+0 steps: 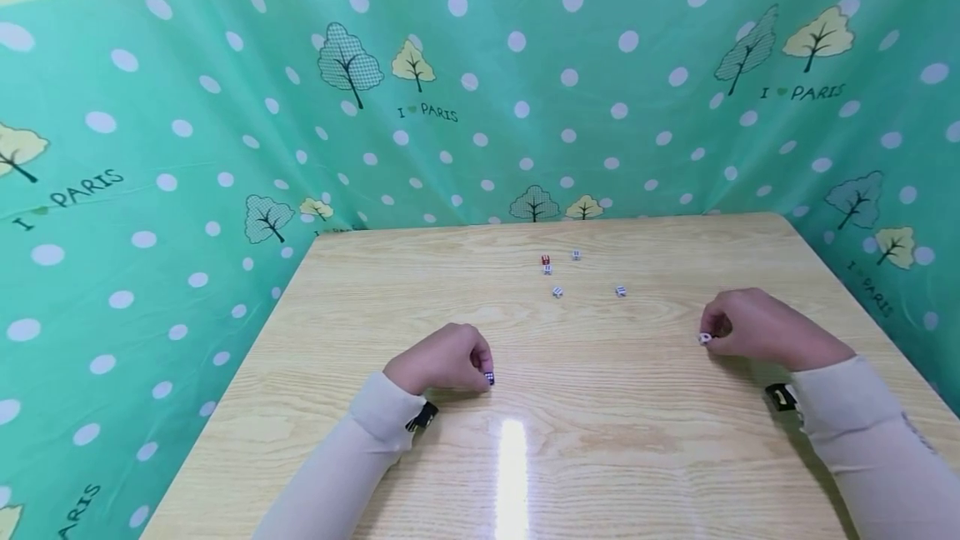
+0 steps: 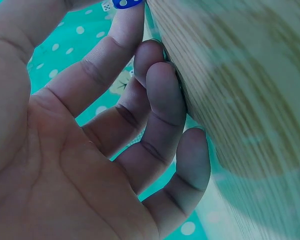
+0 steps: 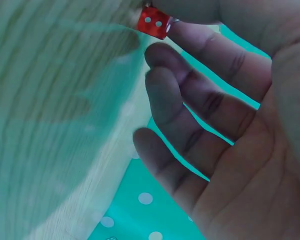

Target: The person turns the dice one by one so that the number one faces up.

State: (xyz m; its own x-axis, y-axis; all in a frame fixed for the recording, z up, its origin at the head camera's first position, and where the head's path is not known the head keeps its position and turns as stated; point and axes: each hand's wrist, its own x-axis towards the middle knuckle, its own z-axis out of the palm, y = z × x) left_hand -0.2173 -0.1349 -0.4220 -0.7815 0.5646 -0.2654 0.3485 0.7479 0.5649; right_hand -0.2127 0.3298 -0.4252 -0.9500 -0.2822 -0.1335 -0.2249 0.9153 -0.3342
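Note:
My left hand (image 1: 448,358) pinches a small blue die (image 2: 126,4) with white pips between thumb and index finger, low over the table. Its other fingers curl loosely, their tips right at the tabletop in the left wrist view. Off to the right, my right hand (image 1: 757,328) holds a red die (image 3: 154,22) with white pips by thumb and index finger; from the head view that die looks pale. The right hand's remaining fingers are bent beside the table surface.
Toward the back of the wooden table (image 1: 420,290) lie another red die (image 1: 545,260) and several white dice, one white die (image 1: 547,270) right in front of the red one. A white die (image 1: 621,292) sits farther right. Green dotted cloth (image 1: 450,148) surrounds the table's back and sides.

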